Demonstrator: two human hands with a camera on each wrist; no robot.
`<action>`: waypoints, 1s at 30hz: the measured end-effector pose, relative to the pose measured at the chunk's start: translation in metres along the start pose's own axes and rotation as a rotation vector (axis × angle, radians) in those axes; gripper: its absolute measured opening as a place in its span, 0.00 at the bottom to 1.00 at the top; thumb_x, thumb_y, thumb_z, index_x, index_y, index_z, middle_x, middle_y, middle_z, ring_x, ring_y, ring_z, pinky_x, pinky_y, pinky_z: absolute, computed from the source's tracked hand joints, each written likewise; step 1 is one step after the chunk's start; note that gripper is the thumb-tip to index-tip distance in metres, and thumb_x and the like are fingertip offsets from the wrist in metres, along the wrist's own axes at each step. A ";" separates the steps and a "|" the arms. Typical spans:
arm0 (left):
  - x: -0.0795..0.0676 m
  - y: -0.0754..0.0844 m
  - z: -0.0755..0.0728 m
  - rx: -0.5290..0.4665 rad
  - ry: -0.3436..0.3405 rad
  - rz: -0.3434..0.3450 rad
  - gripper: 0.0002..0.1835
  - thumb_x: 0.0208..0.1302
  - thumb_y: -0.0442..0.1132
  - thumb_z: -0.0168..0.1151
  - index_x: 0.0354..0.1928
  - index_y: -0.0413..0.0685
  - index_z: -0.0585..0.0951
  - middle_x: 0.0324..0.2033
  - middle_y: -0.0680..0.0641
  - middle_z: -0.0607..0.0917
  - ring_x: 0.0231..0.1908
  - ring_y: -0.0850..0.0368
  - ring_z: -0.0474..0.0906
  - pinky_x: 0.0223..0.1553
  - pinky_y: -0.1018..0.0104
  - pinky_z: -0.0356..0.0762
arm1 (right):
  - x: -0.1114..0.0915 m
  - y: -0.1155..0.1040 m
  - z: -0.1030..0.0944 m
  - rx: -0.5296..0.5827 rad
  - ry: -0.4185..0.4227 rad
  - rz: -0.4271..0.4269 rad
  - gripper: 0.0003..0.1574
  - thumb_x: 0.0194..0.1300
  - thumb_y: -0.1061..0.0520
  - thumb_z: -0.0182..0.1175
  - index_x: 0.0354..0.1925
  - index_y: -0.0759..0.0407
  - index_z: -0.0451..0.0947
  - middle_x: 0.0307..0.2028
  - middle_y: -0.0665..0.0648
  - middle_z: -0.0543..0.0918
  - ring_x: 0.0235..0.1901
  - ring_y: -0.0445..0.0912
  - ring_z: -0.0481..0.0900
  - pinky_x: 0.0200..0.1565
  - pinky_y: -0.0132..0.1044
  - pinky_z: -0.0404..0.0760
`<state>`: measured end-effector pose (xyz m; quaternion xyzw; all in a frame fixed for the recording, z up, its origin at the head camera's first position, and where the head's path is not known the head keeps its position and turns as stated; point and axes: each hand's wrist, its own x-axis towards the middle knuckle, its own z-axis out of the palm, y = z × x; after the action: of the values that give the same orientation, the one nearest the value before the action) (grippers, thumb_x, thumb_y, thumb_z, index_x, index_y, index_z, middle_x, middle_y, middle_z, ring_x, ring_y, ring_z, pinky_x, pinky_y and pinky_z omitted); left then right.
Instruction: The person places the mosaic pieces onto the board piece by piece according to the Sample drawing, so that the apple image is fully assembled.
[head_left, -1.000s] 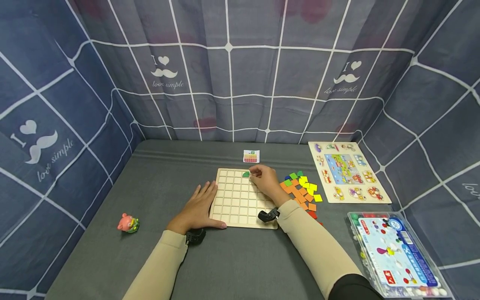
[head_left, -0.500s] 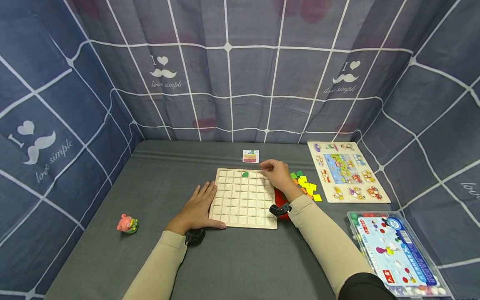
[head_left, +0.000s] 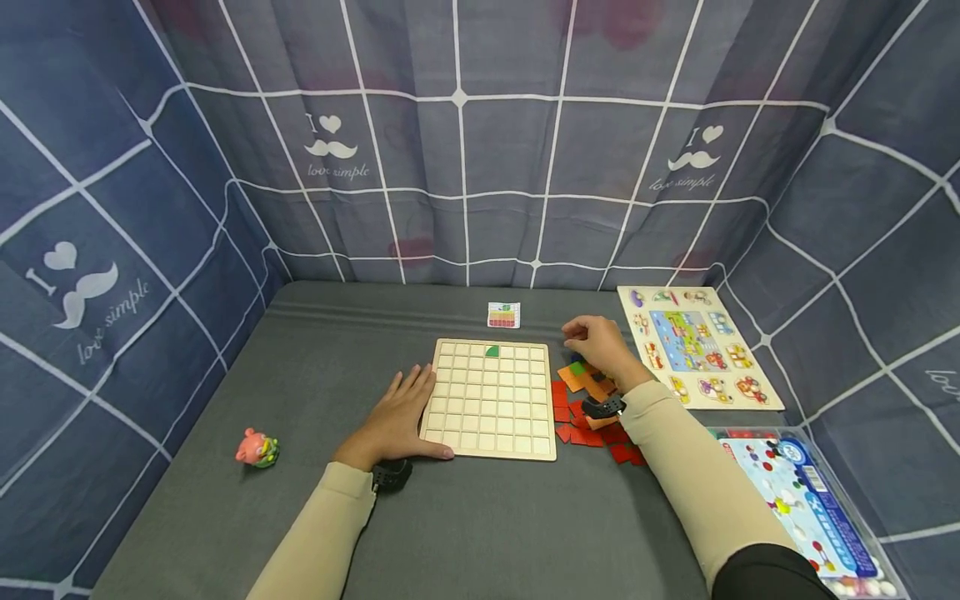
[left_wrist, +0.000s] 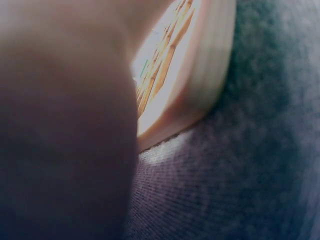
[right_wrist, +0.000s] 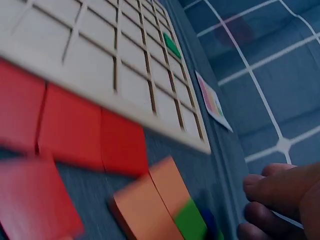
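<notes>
In the head view my left hand [head_left: 393, 417] rests along the left edge of a wooden grid board [head_left: 487, 417], fingers straight and thumb at its front corner. One green piece with a rounded corner [head_left: 492, 352] sits in a cell of the board's far row. To the right, my right hand [head_left: 602, 343] hovers over the far end of a tile pile, fingers loosely bent, with nothing visible in them. The pile has red tiles [head_left: 581, 429] near and orange tiles [head_left: 573, 380] farther off. In the right wrist view a green tile [right_wrist: 190, 220] lies against orange ones. My hand hides the yellow tiles.
Behind the board lies a small printed card [head_left: 504, 315]. A picture puzzle board [head_left: 686, 342] is at the back right, and a clear plastic case [head_left: 825, 500] at the front right, partly behind my right sleeve. A pink toy figure [head_left: 257, 447] stands at the left.
My right hand has left the board's far row, near the green piece, and moved right over the tile pile. More red tiles now show. The left hand keeps its place.
</notes>
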<state>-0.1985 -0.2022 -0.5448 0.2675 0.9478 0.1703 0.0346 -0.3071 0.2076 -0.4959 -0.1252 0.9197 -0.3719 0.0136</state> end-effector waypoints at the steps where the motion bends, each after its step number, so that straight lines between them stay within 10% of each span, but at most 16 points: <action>1: 0.000 0.000 0.000 -0.004 0.000 0.005 0.80 0.44 0.86 0.66 0.83 0.35 0.47 0.82 0.37 0.46 0.81 0.41 0.39 0.78 0.42 0.34 | -0.001 0.003 -0.004 -0.021 -0.014 -0.005 0.16 0.71 0.65 0.69 0.56 0.68 0.85 0.48 0.62 0.88 0.47 0.56 0.85 0.50 0.52 0.84; 30: -0.001 0.003 -0.002 -0.005 -0.002 -0.004 0.80 0.44 0.86 0.66 0.83 0.36 0.47 0.82 0.37 0.46 0.81 0.42 0.39 0.78 0.43 0.33 | -0.008 0.026 -0.028 -0.296 -0.171 -0.118 0.18 0.62 0.74 0.70 0.51 0.69 0.88 0.47 0.65 0.89 0.51 0.61 0.85 0.55 0.56 0.83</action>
<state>-0.1968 -0.2008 -0.5421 0.2657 0.9478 0.1725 0.0363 -0.3088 0.2466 -0.4937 -0.2109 0.9509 -0.2205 0.0513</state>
